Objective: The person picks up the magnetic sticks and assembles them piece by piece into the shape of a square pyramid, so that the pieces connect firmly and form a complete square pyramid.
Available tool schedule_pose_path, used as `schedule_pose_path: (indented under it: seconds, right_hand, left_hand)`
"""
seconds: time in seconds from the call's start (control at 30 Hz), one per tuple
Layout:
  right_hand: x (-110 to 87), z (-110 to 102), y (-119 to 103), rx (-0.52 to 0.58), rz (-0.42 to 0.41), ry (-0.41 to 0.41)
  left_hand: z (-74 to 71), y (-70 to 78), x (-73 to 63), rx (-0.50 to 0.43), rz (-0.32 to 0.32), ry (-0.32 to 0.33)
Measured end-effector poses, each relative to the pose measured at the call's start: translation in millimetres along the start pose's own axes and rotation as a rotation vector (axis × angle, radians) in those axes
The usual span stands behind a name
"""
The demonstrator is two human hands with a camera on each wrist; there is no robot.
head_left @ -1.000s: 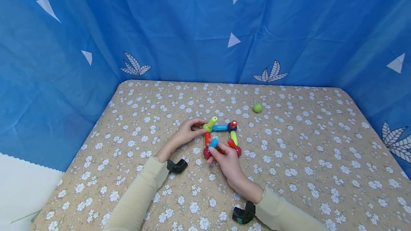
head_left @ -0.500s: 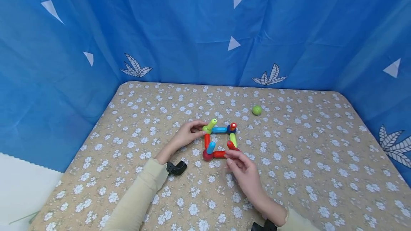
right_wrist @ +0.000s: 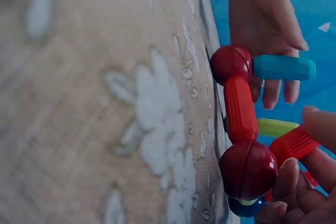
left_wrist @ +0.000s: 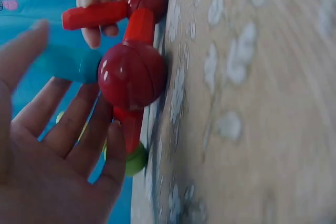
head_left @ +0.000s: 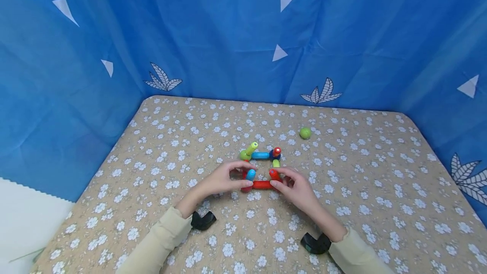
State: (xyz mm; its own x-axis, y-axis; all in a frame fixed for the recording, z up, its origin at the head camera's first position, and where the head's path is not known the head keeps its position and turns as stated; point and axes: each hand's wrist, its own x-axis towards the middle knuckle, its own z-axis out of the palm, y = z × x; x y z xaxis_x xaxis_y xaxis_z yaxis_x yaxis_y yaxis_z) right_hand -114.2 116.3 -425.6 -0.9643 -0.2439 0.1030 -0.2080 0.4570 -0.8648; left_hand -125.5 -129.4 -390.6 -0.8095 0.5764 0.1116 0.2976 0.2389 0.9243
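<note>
A square of coloured sticks and balls sits on the cloth, with an upright stick at each corner. At the near left corner, my left hand [head_left: 220, 179] spreads its thumb and fingers around the upright blue stick [head_left: 250, 175] on a dark red ball [left_wrist: 131, 74]. My right hand [head_left: 300, 189] pinches the red stick [right_wrist: 294, 144] that stands on the near right red ball [right_wrist: 248, 170]. A red stick [head_left: 262, 185] lies between these two balls. At the back, a lime stick [head_left: 251, 147] tops a green ball [head_left: 243, 155], and a red-orange stick [head_left: 277, 151] tops a dark blue ball.
A loose green ball [head_left: 305, 133] rests behind the square, to its right. Flowered cloth [head_left: 380, 172] covers the table, and a blue curtain [head_left: 228, 20] hangs along its back and sides. Black wrist cameras [head_left: 203, 220] sit on both wrists.
My right hand let go of the blue stick and moved right to the red one. My left hand left the back green ball and came forward to the blue stick.
</note>
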Motion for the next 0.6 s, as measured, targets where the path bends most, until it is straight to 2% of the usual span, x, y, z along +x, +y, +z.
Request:
schedule_pose_path:
  seconds: [0.17, 0.3, 0.6]
  right_hand:
    - [1.7, -1.4, 3.0, 0.006, 0.043, -0.051]
    - [2.1, -0.8, 3.6, -0.002, 0.05, -0.039]
    - [5.2, 3.2, 1.8, -0.06, 0.027, -0.009]
  left_hand:
    - [5.7, 0.6, 2.5, 0.056, -0.003, 0.015]
    - [7.9, 1.4, 4.3, 0.082, -0.019, 0.04]
    - [10.6, -3.9, 6.9, 0.021, -0.041, 0.091]
